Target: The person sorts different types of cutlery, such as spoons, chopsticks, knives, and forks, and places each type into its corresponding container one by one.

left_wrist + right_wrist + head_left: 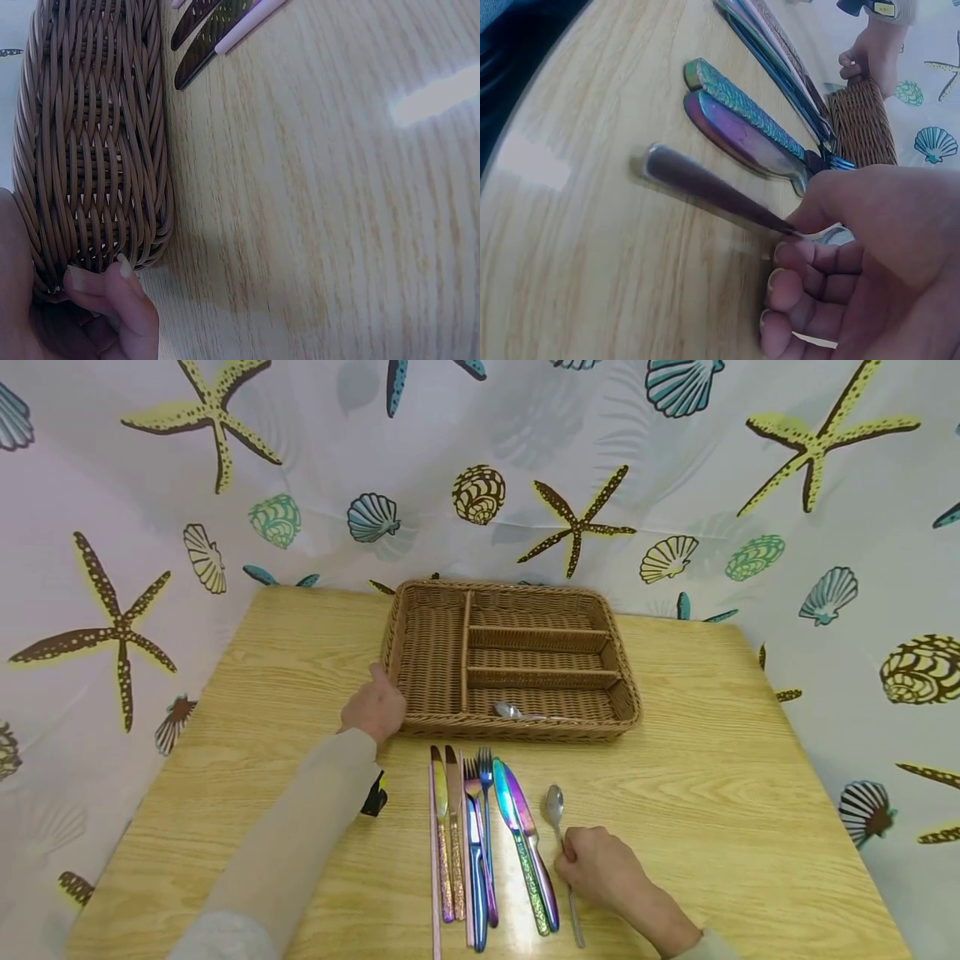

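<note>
At the near left corner of a brown wicker cutlery basket (pixel 525 729), my left hand (pixel 375 706) grips the rim. The left wrist view shows its fingertips curled against the woven wall (pixel 97 172). My right hand (pixel 600 864) pinches a silver spoon (pixel 554 806) around the middle of its handle, bowl pointing toward the basket. In the right wrist view the handle end (pixel 697 180) sticks out past thumb and fingers, low over the wood. Another silver spoon (pixel 507 710) lies in the basket's front right compartment.
Left of the held spoon lie two iridescent knives (pixel 519 827). Further left are blue and purple forks (pixel 485 768), more knives (pixel 453 810) and pink chopsticks (pixel 433 877). A shell-patterned cloth (pixel 450 460) hangs behind the wooden table (pixel 720 777).
</note>
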Available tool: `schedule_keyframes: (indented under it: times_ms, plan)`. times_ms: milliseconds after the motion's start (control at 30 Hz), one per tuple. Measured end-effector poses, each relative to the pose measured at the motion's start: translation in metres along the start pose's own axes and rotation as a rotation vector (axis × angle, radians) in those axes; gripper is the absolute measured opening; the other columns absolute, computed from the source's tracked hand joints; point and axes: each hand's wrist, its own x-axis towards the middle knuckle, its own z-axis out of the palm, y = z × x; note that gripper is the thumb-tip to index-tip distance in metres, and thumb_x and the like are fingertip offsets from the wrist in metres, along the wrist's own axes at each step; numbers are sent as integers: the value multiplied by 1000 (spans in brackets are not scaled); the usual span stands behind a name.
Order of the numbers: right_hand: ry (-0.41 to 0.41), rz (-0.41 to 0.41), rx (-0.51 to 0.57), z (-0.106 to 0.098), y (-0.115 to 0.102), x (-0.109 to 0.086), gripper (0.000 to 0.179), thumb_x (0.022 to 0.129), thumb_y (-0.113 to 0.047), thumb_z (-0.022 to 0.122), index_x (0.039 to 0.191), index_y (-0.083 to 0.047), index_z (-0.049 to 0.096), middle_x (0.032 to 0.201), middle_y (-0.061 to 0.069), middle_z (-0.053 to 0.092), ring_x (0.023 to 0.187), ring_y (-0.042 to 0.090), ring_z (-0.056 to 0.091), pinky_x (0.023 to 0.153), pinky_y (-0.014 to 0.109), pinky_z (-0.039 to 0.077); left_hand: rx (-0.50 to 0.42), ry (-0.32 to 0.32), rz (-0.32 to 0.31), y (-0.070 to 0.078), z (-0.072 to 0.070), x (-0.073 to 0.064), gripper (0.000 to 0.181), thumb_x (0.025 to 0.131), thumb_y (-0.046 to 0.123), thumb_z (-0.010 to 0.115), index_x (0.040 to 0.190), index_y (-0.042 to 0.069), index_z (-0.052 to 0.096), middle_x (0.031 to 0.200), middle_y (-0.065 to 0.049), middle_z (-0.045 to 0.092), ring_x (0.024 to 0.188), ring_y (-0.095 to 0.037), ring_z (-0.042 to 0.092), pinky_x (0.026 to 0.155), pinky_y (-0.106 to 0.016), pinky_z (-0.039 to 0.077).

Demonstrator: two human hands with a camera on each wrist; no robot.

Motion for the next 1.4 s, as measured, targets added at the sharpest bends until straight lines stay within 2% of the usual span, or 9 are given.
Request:
schedule_keyframes:
  times_ms: [300,533,633,767,867,1033,1233,1400]
  plan:
    - [89,-3,16,-10,5,-1,24,84,-5,57,64,-15,46,55,-7,40,47,5,32,44,17,23,-5,-6,12,1,-1,1,56,101,22,22,150,-1,8,62,-4,48,47,-15,37,44,-31,32]
    - [112,-16,3,-35,4,5,17,86,-3,55,73,-13,51,59,-5,40,51,7,35,45,19,25,-5,-12,5,2,-2,2,57,101,21,22,151,-1,6,62,-4,48,47,-15,37,45,-32,32]
    - [140,-53,-7,-51,3,9,10,89,-2,53,81,-9,53,65,-1,45,54,9,39,47,20,30,-7,-13,2,2,-1,2,57,101,21,22,151,-1,6,62,-4,47,46,-15,37,45,-32,32]
    - [188,-144,9,-73,4,16,7,97,-1,47,91,-3,52,70,3,54,55,9,44,47,23,36,-14,-13,2,2,-1,1,55,100,21,22,149,-1,10,62,-4,47,47,-16,37,45,-32,32]
    - [215,-219,27,-85,6,23,6,101,0,44,97,-1,49,72,5,56,52,8,43,47,24,37,-15,-12,1,2,0,2,53,100,20,23,148,0,12,63,-5,48,47,-16,38,45,-32,32]
    - [268,-267,0,-100,6,41,6,102,-1,46,101,2,50,72,6,54,52,10,40,48,24,36,-5,-15,-6,2,-1,2,57,101,21,23,151,-1,7,64,-5,49,47,-16,38,46,-32,33]
    - [295,-241,-64,-115,0,66,9,100,-6,52,103,1,57,77,9,62,56,13,46,54,28,40,0,-12,-16,1,-1,0,60,102,23,22,154,0,2,63,-5,48,47,-16,37,45,-32,32]
    - [291,-210,-115,-125,-5,86,14,99,-6,52,104,2,62,84,12,67,59,15,50,59,33,44,3,-1,-12,1,1,0,54,103,24,22,150,0,10,64,-6,50,48,-17,39,45,-32,33]
